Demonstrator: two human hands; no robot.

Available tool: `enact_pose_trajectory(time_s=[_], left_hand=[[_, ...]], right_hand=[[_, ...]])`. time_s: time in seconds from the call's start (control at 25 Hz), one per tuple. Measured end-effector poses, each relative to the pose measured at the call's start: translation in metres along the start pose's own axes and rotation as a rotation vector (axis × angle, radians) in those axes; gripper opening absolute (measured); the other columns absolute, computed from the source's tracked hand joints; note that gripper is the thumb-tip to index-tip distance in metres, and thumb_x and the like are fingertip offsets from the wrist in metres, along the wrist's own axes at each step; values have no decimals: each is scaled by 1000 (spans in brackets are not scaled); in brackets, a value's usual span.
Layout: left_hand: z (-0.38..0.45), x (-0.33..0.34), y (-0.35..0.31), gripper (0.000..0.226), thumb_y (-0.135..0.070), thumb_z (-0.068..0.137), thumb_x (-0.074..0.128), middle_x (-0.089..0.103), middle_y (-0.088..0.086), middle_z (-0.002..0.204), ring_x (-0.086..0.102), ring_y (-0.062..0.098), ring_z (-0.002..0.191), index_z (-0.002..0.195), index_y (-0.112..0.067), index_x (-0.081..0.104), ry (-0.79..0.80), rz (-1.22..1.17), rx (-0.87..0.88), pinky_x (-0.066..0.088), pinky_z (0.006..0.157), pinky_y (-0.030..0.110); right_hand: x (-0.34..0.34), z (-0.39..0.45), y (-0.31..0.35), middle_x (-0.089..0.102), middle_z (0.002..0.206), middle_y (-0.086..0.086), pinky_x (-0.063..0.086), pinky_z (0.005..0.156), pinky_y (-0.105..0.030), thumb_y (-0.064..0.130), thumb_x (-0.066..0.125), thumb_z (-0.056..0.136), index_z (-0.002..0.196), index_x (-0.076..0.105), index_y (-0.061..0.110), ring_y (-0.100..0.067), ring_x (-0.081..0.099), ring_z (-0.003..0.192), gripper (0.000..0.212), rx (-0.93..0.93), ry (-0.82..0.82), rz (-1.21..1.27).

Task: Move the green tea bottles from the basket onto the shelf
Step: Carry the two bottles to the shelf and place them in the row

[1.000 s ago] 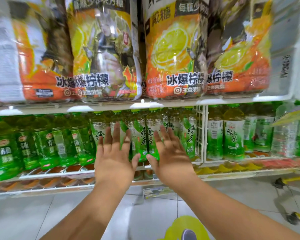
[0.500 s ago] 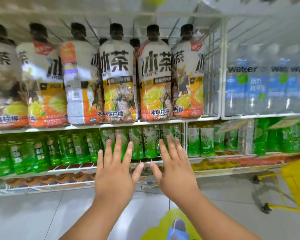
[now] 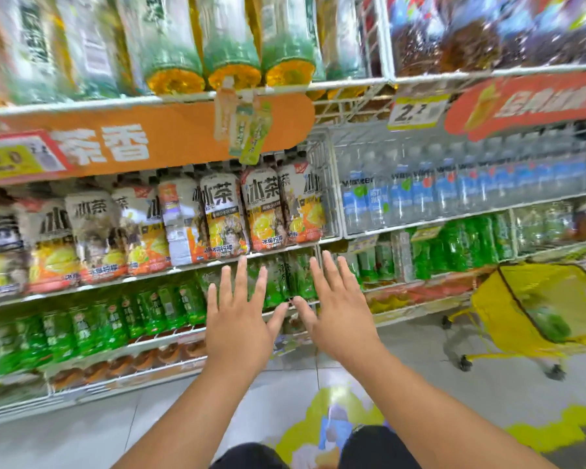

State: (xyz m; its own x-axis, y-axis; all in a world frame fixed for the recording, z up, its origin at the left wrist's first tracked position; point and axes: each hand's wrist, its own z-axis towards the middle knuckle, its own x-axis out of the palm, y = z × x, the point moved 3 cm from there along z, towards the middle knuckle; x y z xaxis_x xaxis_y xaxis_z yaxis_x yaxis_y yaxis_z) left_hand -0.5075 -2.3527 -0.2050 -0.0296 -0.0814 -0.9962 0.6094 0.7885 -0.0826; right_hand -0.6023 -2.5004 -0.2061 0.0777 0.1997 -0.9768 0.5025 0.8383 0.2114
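Green tea bottles [image 3: 278, 282] stand in a row on the low wire shelf [image 3: 170, 336], just behind my fingertips. My left hand [image 3: 237, 323] and my right hand [image 3: 339, 316] are held side by side in front of that row, palms down, fingers spread, holding nothing. Neither hand touches a bottle. A yellow basket [image 3: 535, 309] on wheels stands on the floor to the right, with a blurred green bottle [image 3: 548, 324] lying inside it.
More green bottles [image 3: 82, 330] fill the low shelf to the left and right. Above stand lemon iced tea bottles [image 3: 224, 218] and water bottles [image 3: 420, 198]. An orange banner [image 3: 142, 143] runs under the upper shelf. Grey tiled floor [image 3: 82, 431] lies below.
The view has pulled back and tilted up, so higher shelves and the yellow basket show. Both hands have drawn away from the green bottles and stay spread and empty.
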Motion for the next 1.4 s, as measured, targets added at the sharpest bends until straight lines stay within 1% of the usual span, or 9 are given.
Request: enact_pose_trajectory(time_s=[0.16, 0.24, 0.32, 0.48, 0.72, 0.96, 1.04, 1.2, 1.4], left_hand=[[-4, -35, -3, 74, -72, 96, 15, -12, 3, 168, -6, 29, 155, 160, -34, 13, 22, -53, 2, 4, 125, 51], [-5, -53, -5, 74, -72, 96, 16, -17, 1, 168, -13, 27, 154, 160, -36, 4, 28, -75, 24, 1, 125, 50], [-4, -68, -8, 74, -73, 96, 16, -20, 0, 167, -17, 26, 154, 160, -38, 1, 39, -96, 53, -2, 125, 49], [3, -91, -6, 77, -74, 94, 12, -21, 1, 166, -15, 26, 154, 160, -37, -1, 31, -40, 158, -3, 125, 48], [8, -125, -35, 79, -76, 92, 3, -26, 2, 165, -19, 28, 153, 159, -37, -6, 0, -1, 311, -4, 125, 49], [-5, -132, -150, 77, -74, 94, 13, -25, 1, 164, -17, 28, 154, 160, -37, -2, -30, -74, 427, -3, 125, 48], [-14, -131, -200, 77, -74, 94, 15, -24, 0, 164, -16, 26, 154, 160, -37, 1, -51, -94, 463, -2, 125, 47], [-33, -129, -312, 78, -74, 95, 15, -25, 1, 164, -16, 27, 154, 159, -37, -5, -50, -89, 531, -2, 125, 46], [-55, -127, -456, 83, -75, 87, 3, -16, 4, 167, -7, 29, 155, 160, -35, 0, -59, -64, 686, 4, 125, 48]], right_hand=[[-22, -20, 5, -7, 172, -2, 3, 128, -43, 69, 14, 96, 164, 2, 24, -23, -12, 157, 83, 38, 0, -6], [-30, -31, 6, -7, 172, -1, 4, 128, -44, 68, 19, 98, 164, 2, 24, -23, -12, 157, 81, 53, -1, -11], [-43, -38, 8, -5, 172, -2, 6, 128, -46, 69, 17, 97, 164, 3, 23, -25, -10, 158, 82, 78, -15, -28], [-77, -45, 7, -11, 171, -1, 6, 128, -45, 74, -6, 83, 164, -4, 25, -24, -13, 157, 94, 134, -34, -53], [-123, -61, -28, -15, 171, 0, 6, 128, -45, 75, -7, 84, 162, -11, 28, -23, -16, 157, 92, 238, -90, -61], [-156, -103, -108, -14, 170, 2, 6, 128, -45, 71, 12, 98, 163, -8, 27, -23, -14, 157, 81, 311, -157, -50], [-170, -125, -149, -12, 171, 1, 8, 128, -45, 73, 8, 94, 163, -7, 29, -22, -13, 157, 83, 344, -173, -51], [-206, -178, -245, -9, 171, 0, 6, 128, -43, 74, -3, 80, 164, -2, 27, -23, -11, 158, 96, 426, -223, -33], [-235, -253, -363, 12, 171, -8, 22, 125, -50, 72, 12, 86, 163, 20, 20, -33, 11, 157, 93, 615, -347, -23]])
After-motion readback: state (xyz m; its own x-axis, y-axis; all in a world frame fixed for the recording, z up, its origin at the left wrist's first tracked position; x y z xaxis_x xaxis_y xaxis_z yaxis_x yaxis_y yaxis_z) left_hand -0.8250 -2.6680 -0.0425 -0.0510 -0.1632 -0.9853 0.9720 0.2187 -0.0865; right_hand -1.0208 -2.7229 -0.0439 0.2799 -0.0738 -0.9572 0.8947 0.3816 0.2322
